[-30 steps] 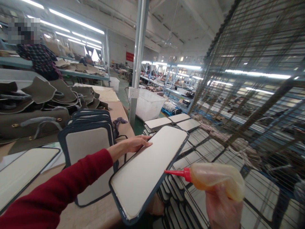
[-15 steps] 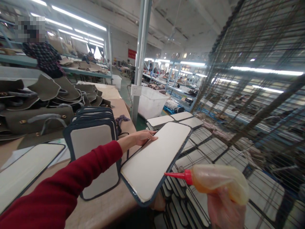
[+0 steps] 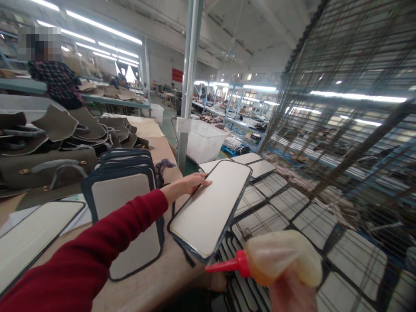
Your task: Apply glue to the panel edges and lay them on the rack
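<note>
My left hand (image 3: 189,183), in a red sleeve, grips the left edge of a flat cream panel with dark blue trim (image 3: 211,208) and holds it out past the edge of the brown table (image 3: 152,281). My right hand (image 3: 290,294) is closed round a soft yellowish glue bottle (image 3: 279,258) whose red nozzle points left, just below the panel's near corner. A stack of matching panels (image 3: 125,203) lies on the table beside my left arm.
A wire rack (image 3: 292,208) with shelves carrying several more panels fills the right side. Another panel (image 3: 32,234) lies at the left, with olive bag pieces (image 3: 55,143) piled behind. A person in a plaid top (image 3: 55,82) stands at the back left. A white bin (image 3: 204,143) sits by a pillar.
The panel has drawn back left toward the table and away from the rack. My right hand has lowered the glue bottle and brought it left, its nozzle now under the panel's near corner.
</note>
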### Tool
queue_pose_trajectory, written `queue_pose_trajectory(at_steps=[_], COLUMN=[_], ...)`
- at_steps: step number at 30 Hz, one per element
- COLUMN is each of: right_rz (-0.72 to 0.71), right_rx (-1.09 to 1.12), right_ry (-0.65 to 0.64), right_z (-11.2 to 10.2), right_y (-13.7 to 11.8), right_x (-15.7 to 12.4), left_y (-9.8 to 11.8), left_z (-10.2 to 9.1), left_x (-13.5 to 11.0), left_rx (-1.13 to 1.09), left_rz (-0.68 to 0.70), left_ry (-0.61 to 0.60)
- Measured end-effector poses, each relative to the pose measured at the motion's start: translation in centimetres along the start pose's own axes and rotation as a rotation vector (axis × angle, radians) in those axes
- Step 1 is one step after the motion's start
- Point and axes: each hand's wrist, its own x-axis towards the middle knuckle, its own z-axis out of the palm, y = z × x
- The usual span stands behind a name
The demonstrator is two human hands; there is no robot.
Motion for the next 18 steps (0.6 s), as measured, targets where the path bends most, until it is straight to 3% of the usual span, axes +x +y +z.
queue_pose_trajectory(at_steps=[4, 7, 11, 18], right_rz=[0.139, -0.031, -0.256, -0.332], right_rx=[0.278, 0.396, 0.377, 0.330], right_ry=[0.212, 0.378, 0.430, 0.445], right_z=[1.7, 1.7, 0.7, -0.7], right_y=[-2.9, -4.4, -4.7, -3.4], right_x=[2.9, 6.8, 10.7, 13.0], left_y=[0.0, -0.2, 0.0, 0.8], left_z=[0.1, 0.4, 1.3, 2.7], left_x=[-0.7, -2.1, -4.2, -5.7], left_rx=[0.019, 0.046, 0.074, 0.065], left_rz=[0.090, 0.135, 0.160, 0.147], left_ry=[-0.076, -0.146, -0.224, -0.303])
